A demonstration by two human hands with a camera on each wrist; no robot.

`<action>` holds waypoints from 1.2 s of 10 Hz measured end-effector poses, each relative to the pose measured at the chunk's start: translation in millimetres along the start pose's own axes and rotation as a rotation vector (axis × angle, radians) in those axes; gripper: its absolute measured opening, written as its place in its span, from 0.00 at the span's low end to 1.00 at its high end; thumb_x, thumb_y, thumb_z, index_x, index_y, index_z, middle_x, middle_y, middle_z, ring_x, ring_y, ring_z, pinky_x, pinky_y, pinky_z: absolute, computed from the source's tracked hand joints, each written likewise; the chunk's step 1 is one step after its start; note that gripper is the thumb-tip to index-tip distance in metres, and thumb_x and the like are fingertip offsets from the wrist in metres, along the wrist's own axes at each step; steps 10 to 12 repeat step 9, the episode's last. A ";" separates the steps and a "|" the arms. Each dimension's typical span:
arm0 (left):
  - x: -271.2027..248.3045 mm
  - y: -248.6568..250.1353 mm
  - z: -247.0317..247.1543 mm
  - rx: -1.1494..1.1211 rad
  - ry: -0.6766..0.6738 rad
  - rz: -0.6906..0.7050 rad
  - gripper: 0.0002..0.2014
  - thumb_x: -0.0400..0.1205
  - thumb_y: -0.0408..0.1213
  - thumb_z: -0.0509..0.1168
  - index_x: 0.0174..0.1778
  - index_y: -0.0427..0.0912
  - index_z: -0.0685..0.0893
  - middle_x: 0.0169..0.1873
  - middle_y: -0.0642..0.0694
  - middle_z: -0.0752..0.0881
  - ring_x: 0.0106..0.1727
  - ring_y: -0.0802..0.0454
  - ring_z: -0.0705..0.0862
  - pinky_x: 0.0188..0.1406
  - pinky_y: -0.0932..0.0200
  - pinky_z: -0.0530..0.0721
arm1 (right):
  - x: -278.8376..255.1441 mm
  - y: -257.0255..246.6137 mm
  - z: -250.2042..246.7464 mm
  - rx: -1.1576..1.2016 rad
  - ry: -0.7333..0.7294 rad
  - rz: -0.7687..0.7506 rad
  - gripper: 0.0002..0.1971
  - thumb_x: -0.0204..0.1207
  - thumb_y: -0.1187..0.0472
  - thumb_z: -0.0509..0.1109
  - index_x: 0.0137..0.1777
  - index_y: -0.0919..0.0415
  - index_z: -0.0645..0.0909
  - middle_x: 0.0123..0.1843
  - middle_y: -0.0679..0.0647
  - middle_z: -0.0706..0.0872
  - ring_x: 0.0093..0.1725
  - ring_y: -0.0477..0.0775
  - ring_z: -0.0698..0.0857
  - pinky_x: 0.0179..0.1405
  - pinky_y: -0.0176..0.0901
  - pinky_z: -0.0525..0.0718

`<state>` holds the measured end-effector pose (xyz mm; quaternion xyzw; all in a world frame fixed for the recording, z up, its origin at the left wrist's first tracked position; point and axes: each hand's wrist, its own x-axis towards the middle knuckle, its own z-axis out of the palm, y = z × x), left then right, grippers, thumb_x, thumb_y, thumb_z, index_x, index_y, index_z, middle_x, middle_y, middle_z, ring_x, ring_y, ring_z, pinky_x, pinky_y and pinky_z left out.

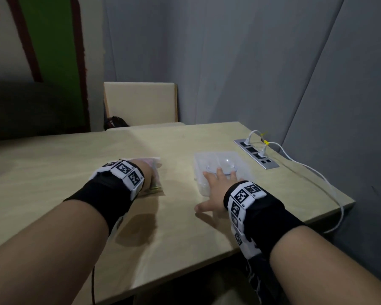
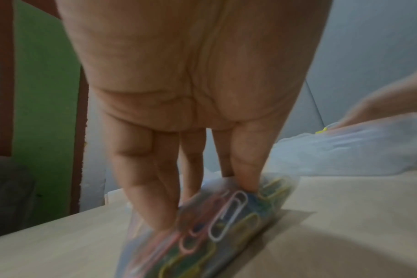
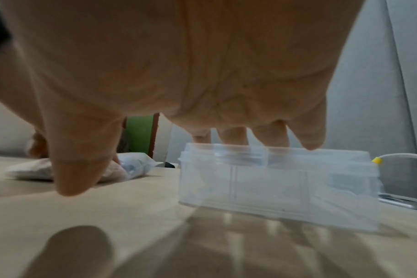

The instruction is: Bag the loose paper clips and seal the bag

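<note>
A clear plastic bag (image 1: 157, 180) holding several coloured paper clips (image 2: 217, 223) lies flat on the table left of centre. My left hand (image 1: 148, 175) rests on top of it. Its straight fingers (image 2: 152, 188) press down on the bag. A clear plastic box (image 1: 223, 164) stands to the right of the bag. My right hand (image 1: 216, 186) is spread, fingers (image 3: 233, 135) lying on the box top, thumb (image 3: 71, 178) hanging just above the table. The box (image 3: 279, 184) looks empty in the right wrist view. The bag's mouth is hidden.
The pale wooden table (image 1: 64, 172) ends close on the right and near side. A metal socket strip (image 1: 256, 154) is set into it at the back right, with white cables (image 1: 312, 170) running off the edge. A chair (image 1: 141, 104) stands behind the table.
</note>
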<state>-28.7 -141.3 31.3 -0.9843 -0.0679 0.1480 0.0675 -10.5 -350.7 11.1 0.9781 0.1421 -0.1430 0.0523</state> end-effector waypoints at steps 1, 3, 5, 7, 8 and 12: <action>3.7 -0.8 4.6 0.000 0.002 0.048 0.20 0.82 0.36 0.61 0.71 0.46 0.77 0.70 0.45 0.78 0.70 0.46 0.77 0.66 0.57 0.75 | 10.2 -3.4 -4.6 0.012 0.027 -0.005 0.55 0.60 0.26 0.69 0.83 0.41 0.44 0.87 0.54 0.42 0.83 0.75 0.42 0.77 0.74 0.57; -1.9 -3.5 -0.6 -0.040 0.038 0.060 0.20 0.81 0.39 0.64 0.70 0.49 0.78 0.68 0.46 0.80 0.69 0.47 0.78 0.64 0.58 0.76 | 26.1 0.9 -10.1 0.060 0.058 -0.037 0.54 0.60 0.30 0.71 0.83 0.43 0.49 0.87 0.53 0.46 0.84 0.70 0.44 0.77 0.71 0.56; 5.1 -4.0 -9.0 -0.030 0.006 0.054 0.20 0.80 0.40 0.66 0.69 0.49 0.79 0.67 0.46 0.81 0.68 0.47 0.79 0.64 0.58 0.77 | 38.3 -0.5 -19.2 0.104 0.081 -0.062 0.49 0.65 0.36 0.73 0.83 0.46 0.52 0.87 0.55 0.46 0.85 0.66 0.44 0.81 0.64 0.47; 12.3 -5.7 -14.3 -0.033 -0.048 0.086 0.19 0.77 0.42 0.69 0.65 0.50 0.82 0.64 0.47 0.83 0.65 0.48 0.81 0.62 0.59 0.79 | 51.7 -1.5 -19.0 0.094 0.050 -0.072 0.50 0.62 0.34 0.73 0.82 0.45 0.53 0.86 0.54 0.45 0.85 0.67 0.41 0.80 0.67 0.52; 18.5 -8.8 -12.4 -0.008 -0.031 0.105 0.17 0.77 0.44 0.69 0.62 0.53 0.83 0.63 0.52 0.83 0.63 0.51 0.81 0.57 0.66 0.76 | 62.1 -0.5 -19.3 0.037 -0.004 -0.070 0.51 0.59 0.29 0.70 0.80 0.43 0.53 0.86 0.52 0.46 0.84 0.70 0.45 0.77 0.71 0.58; 20.6 -13.7 -21.1 -0.059 -0.045 0.132 0.10 0.77 0.47 0.66 0.53 0.60 0.83 0.60 0.58 0.80 0.61 0.53 0.79 0.48 0.69 0.67 | 67.1 7.3 -36.0 0.027 -0.039 -0.106 0.52 0.58 0.24 0.67 0.80 0.43 0.53 0.84 0.52 0.57 0.81 0.67 0.59 0.75 0.67 0.64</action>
